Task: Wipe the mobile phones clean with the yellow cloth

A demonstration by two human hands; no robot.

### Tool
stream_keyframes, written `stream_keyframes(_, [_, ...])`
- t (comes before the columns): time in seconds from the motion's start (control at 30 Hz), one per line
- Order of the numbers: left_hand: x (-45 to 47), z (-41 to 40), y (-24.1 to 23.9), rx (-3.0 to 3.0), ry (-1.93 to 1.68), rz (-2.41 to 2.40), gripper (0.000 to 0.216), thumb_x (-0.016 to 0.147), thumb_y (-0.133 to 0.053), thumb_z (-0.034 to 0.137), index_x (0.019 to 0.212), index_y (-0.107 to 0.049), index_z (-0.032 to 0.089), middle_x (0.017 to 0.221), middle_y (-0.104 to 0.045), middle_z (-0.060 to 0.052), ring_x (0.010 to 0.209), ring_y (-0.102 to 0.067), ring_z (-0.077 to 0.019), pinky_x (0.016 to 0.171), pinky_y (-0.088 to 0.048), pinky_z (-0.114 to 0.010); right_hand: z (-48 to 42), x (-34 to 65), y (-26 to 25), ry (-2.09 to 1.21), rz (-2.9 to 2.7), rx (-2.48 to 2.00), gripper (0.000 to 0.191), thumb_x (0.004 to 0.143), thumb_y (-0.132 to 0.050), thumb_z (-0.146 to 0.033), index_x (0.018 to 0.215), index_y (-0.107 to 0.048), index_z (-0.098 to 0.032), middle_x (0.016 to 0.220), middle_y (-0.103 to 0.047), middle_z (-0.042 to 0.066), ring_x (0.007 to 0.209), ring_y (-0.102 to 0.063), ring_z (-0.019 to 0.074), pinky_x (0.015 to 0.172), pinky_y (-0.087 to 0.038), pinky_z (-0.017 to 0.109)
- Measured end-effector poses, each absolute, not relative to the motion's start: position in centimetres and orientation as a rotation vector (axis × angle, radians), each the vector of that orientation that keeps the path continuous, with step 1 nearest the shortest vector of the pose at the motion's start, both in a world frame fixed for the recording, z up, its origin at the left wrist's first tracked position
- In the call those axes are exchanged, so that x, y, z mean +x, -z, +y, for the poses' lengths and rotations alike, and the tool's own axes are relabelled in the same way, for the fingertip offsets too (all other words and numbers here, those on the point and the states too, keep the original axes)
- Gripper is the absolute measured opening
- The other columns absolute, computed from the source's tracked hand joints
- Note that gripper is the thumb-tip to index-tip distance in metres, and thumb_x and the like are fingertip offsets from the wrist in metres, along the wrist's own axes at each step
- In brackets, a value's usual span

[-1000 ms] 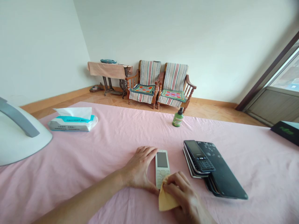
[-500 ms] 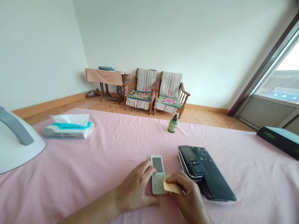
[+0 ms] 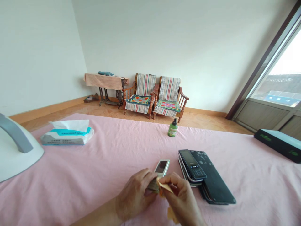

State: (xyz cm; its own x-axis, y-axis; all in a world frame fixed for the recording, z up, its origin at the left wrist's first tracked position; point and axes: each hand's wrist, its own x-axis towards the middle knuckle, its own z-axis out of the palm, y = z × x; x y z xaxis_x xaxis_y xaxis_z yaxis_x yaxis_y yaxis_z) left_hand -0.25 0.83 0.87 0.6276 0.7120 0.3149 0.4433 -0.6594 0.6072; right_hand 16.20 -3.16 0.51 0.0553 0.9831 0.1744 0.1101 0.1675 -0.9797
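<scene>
The white phone (image 3: 161, 172) is slanting over the pink sheet (image 3: 113, 150), left of the stacked devices (image 3: 215, 182); our left hand (image 3: 136, 193) is clasping its lower part, presumably steadying it. Our right hand (image 3: 180, 194) is pinching the yellow cloth (image 3: 166, 187) at its edge, likely so fabric, not skin, is meeting it.

Over the spread (image 3: 113, 153) before me, the phone (image 3: 162, 167) sits between my left hand (image 3: 136, 193) and my right hand (image 3: 182, 197), the wipe (image 3: 165, 185) in my right fingers at its near part. Right of these: a stack of devices (image 3: 217, 182), a keypad phone (image 3: 191, 164) on top, to the left. Far right: a box (image 3: 279, 146). Behind: a bottle (image 3: 172, 129). Left rear: a tissue pack (image 3: 68, 136); left edge: an appliance (image 3: 11, 160). Beyond the spread: two chairs (image 3: 168, 94) side by side, a table (image 3: 103, 82) to their left.
</scene>
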Motion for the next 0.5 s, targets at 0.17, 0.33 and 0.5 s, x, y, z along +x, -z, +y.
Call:
stream_keyframes(0.17, [-0.8,1.1,-0.5,2.411,-0.792,1.059,0.012,0.080,-0.050,0.011,0.083,-0.058,0.020,0.077,-0.057,-0.002,0.073,-0.055,-0.0171,0.065,-0.043,-0.025,-2.6,17.3,-1.2,-0.656,-1.452,-1.263,0.011,0.077,-0.058,-0.016,0.079,-0.069,-0.019,0.072,-0.059,0.002,0.065,-0.059,0.0169,0.058,-0.046,0.025])
stream_keyframes(0.33, [-0.8,1.0,-0.3,2.433,-0.774,1.090,0.013,0.078,-0.048,0.011,0.074,-0.056,0.019,0.067,-0.053,0.000,0.063,-0.053,-0.0146,0.057,-0.039,-0.023,-0.8,18.1,-1.2,-0.495,-1.528,-1.285,0.019,0.079,-0.052,-0.012,0.087,-0.068,-0.018,0.077,-0.059,0.003,0.063,-0.058,0.0151,0.054,-0.044,0.023])
stream_keyframes(0.5, [-0.7,1.0,-0.1,2.496,-0.768,1.079,0.013,0.077,-0.047,0.009,0.073,-0.053,0.020,0.068,-0.053,0.000,0.063,-0.053,-0.0144,0.059,-0.039,-0.024,1.0,18.5,-0.8,-0.315,-1.583,-1.291,0.028,0.078,-0.050,-0.006,0.092,-0.070,-0.018,0.081,-0.061,0.004,0.072,-0.060,0.0165,0.065,-0.047,0.024])
